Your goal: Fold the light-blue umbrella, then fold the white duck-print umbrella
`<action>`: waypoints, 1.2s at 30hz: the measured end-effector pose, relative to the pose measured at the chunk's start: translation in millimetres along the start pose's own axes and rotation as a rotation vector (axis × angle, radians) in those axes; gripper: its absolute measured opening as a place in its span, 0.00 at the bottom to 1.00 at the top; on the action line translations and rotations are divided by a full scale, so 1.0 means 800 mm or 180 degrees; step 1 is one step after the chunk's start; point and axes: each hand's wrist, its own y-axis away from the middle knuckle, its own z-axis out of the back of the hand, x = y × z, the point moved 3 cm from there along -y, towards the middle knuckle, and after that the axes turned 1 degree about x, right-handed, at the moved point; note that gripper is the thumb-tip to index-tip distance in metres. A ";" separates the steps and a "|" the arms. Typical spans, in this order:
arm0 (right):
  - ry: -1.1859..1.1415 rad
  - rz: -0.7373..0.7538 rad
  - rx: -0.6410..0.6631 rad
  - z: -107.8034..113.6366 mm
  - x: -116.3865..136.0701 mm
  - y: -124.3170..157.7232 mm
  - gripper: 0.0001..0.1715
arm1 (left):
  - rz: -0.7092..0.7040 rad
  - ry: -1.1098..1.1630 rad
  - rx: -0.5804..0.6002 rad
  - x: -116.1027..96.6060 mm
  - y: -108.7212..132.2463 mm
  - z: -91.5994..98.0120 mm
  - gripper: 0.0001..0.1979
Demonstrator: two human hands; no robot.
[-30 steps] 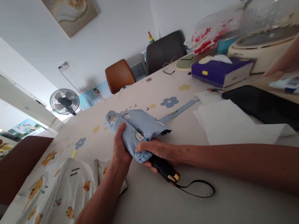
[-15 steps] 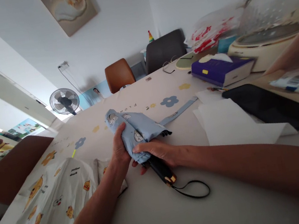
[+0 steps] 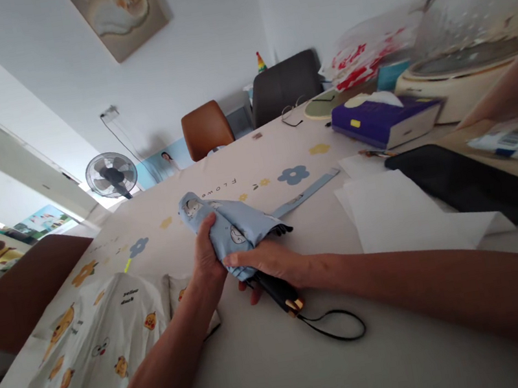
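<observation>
- We note the blue umbrella [image 3: 245, 217] over the table [image 3: 287, 373], centre.
- Left hand [image 3: 206, 255] wraps its canopy [image 3: 192, 207], presumably containing loose fabric.
- Right hand [image 3: 274, 262] clasps canopy and handle [image 3: 279, 294], likely for steadiness.

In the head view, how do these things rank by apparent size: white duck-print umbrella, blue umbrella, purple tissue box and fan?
1. white duck-print umbrella
2. blue umbrella, partly covered
3. purple tissue box
4. fan, farther away, so its real size is unsure

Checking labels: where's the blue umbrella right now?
Head view: the blue umbrella is just left of centre, held between the left hand and right hand, to the right of the white umbrella.
</observation>
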 end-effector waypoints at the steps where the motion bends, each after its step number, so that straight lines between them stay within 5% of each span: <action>1: 0.0145 0.0044 -0.0020 0.000 0.000 0.000 0.17 | -0.0012 0.0012 -0.0031 0.000 -0.001 0.000 0.12; 9: 0.0882 -0.0571 -0.0253 0.008 -0.006 -0.001 0.13 | -0.0130 0.0090 -0.0179 -0.001 -0.002 0.000 0.14; 24: -0.0018 -0.0879 0.0698 0.008 -0.009 0.001 0.14 | -0.0020 0.0324 0.0188 -0.002 -0.007 0.002 0.14; 36: 0.0049 -0.0970 0.0530 0.004 -0.008 0.004 0.16 | 0.0318 0.0307 0.0040 -0.001 -0.007 0.006 0.14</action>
